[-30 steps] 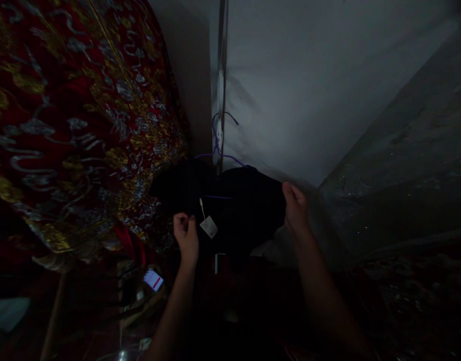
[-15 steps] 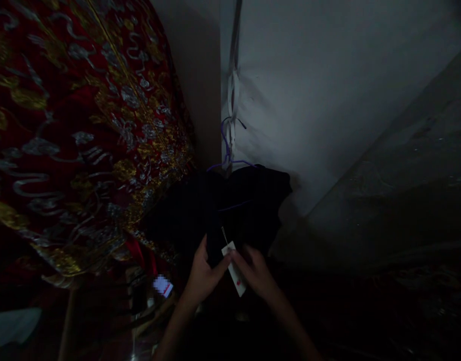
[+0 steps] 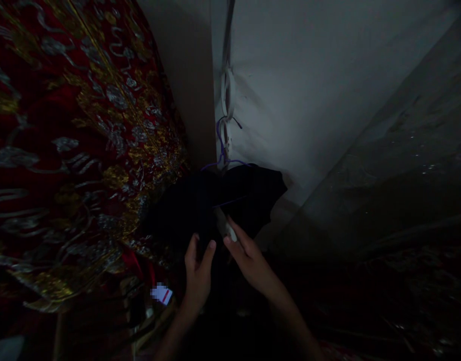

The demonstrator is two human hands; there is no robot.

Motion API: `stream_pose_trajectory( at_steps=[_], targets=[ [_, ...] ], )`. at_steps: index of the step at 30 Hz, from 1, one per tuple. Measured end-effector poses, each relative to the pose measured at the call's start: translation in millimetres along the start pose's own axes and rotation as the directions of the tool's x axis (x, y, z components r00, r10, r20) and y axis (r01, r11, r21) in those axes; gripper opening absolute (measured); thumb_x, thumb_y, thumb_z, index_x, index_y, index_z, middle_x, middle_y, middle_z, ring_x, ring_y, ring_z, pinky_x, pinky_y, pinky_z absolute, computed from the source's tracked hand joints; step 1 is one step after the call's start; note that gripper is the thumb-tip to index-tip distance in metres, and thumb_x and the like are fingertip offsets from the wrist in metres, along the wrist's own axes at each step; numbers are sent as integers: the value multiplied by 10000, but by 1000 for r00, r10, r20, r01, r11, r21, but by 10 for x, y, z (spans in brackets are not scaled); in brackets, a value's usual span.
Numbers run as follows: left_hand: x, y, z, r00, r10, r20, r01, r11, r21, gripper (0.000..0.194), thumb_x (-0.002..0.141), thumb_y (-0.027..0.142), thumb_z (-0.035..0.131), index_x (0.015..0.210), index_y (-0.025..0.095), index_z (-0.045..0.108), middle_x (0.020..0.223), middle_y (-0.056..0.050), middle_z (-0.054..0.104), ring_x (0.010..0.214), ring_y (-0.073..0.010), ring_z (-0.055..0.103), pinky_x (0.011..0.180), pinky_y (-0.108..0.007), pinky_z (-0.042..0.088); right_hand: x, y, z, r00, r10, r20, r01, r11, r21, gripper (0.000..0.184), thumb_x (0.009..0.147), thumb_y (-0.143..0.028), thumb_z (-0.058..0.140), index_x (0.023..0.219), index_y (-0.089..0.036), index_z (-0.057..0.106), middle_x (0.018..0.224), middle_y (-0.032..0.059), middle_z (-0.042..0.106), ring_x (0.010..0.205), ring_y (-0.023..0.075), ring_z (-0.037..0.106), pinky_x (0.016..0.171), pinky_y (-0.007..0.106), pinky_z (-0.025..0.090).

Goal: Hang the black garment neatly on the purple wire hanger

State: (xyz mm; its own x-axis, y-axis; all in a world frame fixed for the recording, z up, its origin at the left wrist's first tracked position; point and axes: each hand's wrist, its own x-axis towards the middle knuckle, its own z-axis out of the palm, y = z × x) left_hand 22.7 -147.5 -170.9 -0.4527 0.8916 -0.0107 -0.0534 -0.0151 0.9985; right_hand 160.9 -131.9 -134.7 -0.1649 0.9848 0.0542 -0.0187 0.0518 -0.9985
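Note:
A dark garment (image 3: 177, 205), nearly black, hangs on a thin purple hanger (image 3: 223, 158) in front of me. My right hand (image 3: 249, 258) has its thumb and fingers closed on the lower end of a white hang tag (image 3: 223, 223), which lies tilted against the garment's front. To the left, my left hand (image 3: 198, 265) is raised close to the garment, apart from the tag. Its thumb and index finger are spread, with only darkness between them. The other fingers of that hand are hard to make out.
A red robe (image 3: 83, 165) with gold and silver embroidery fills the left side. White rings (image 3: 228, 93) form a chain above the hanger, beside a pale wall (image 3: 290, 100). A small lit white-and-red item (image 3: 162, 294) lies at lower left. The lower area is very dark.
The tag has swung upward and is now only in my right hand. My left hand has let go of it and moved slightly left, opening its fingers. The view has shifted slightly.

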Motion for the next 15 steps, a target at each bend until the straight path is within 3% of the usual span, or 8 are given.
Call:
stream_pose_trajectory(
  at_steps=[2,5,7,11,15],
  targets=[
    [-2,-28,-2,999,-15,35,17,999,-46,511,759,502,767,1164,220,638,1259,-83,659,1205,-276,610,989,-364,526,-85,78,-104,996,-59,-71,57,998,-30,386,919,-506,589,1212,-276,689,1231,88,665,1027,248,656,811,354,551],
    [18,-60,29,999,-24,49,30,993,-112,476,760,475,769,1145,231,631,1241,-66,666,1155,-250,637,955,-342,539,-190,296,-243,979,-5,-206,-3,999,-40,345,897,-541,602,917,-219,723,908,70,707,838,224,662,747,333,528],
    [13,-55,74,998,-18,57,26,987,-156,468,747,442,782,1144,242,634,1234,-57,671,1156,-243,637,955,-338,538,-237,441,-276,984,88,-156,-94,995,-31,399,866,-586,623,807,-196,685,743,42,664,698,200,624,653,309,496],
    [-70,56,174,995,25,93,-12,990,-138,385,743,406,783,1060,226,660,1111,-49,699,1104,-232,650,962,-336,529,-278,554,-209,985,171,16,-171,985,2,446,878,-620,595,913,-183,682,797,35,664,696,183,604,629,289,470],
    [-188,150,198,993,27,112,-20,998,-63,314,771,447,755,947,216,637,925,-19,676,898,-188,661,787,-274,554,-221,534,-159,976,207,62,-211,975,71,492,847,-663,585,827,-175,648,649,-6,580,571,141,530,536,256,413]
  ],
)
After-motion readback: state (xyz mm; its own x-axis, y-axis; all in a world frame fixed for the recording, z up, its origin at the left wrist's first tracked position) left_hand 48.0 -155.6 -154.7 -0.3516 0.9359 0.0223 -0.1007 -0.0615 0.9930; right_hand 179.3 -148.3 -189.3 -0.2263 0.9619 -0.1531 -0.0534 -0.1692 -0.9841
